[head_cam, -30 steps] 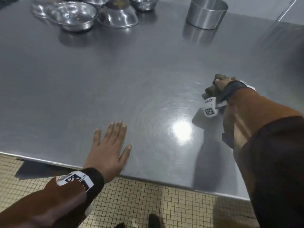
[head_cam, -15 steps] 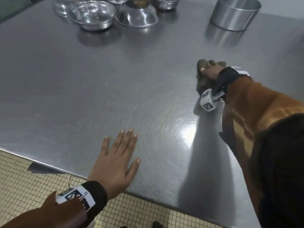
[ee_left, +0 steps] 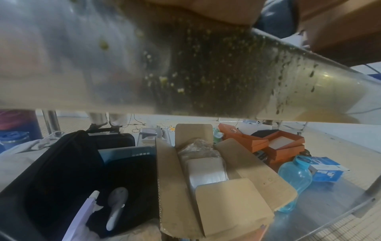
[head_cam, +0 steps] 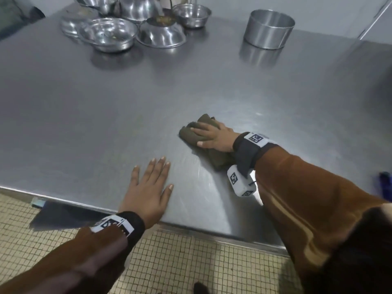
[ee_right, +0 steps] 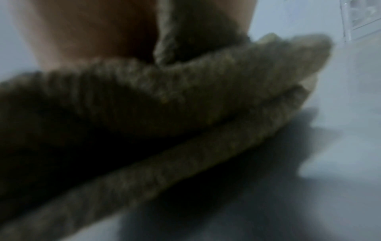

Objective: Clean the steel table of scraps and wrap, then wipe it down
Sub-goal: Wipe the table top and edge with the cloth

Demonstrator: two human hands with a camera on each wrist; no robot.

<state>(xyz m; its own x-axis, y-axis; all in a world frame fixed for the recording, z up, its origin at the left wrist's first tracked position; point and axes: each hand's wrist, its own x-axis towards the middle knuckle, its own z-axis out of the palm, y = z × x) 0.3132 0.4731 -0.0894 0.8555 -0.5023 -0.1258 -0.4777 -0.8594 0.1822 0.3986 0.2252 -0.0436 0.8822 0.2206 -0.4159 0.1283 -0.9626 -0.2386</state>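
The steel table fills the head view. A crumpled olive-brown cloth lies on it near the middle. My right hand lies flat on top of the cloth, fingers stretched over it and thumb out to the side, pressing it onto the steel. The right wrist view is blurred and shows folds of the cloth under my palm. My left hand rests flat on the bare steel by the near edge, fingers spread, holding nothing. In the left wrist view the table's front lip carries yellowish specks and dark drips.
Several steel bowls and an upturned bowl cluster at the back left. A round steel tin stands at the back right. Under the table, a shelf holds a cardboard box, a black case and a blue bottle.
My right hand has slid the cloth leftward and nearer, from the right side toward the table's middle. The left hand stays flat near the front edge.
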